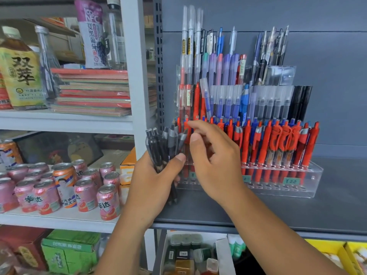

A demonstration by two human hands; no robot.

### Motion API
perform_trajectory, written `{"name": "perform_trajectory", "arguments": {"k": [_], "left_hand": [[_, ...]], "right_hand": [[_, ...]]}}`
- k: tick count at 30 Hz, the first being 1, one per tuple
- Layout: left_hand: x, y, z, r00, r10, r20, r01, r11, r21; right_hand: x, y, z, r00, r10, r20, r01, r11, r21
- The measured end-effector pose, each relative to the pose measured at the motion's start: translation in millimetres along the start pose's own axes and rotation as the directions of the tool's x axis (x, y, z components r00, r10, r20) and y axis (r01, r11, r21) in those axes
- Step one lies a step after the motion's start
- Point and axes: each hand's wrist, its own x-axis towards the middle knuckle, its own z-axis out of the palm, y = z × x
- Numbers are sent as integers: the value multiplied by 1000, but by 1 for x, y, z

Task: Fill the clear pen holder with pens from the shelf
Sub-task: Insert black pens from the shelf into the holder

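Note:
A clear tiered pen holder [309,182] stands on the grey shelf [297,211], packed with red, blue, purple and black pens. My left hand [156,181] grips a bundle of black and grey pens [164,147] upright, just left of the holder's front row. My right hand [214,157] is beside the bundle, thumb and forefinger curled at the top of one grey pen in it. The holder's front row holds red pens [278,147] on the right; its left end is hidden behind my hands.
A white shelf unit on the left carries pink drink cans [85,193], bottles [17,68] and a stack of notebooks [93,92]. A grey upright post [158,62] separates the two units. Boxes of small bottles [186,253] sit below.

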Motion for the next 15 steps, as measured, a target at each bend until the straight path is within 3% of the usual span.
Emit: {"name": "perform_trajectory", "arguments": {"k": [9, 15], "left_hand": [[-5, 1, -2, 999, 15, 30, -15, 1000, -15], [-7, 5, -1, 1000, 29, 2, -28, 997, -70]], "right_hand": [[-7, 2, -9, 994, 78, 75, -85, 992, 92], [-7, -2, -7, 962, 131, 240, -168, 976, 140]]}}
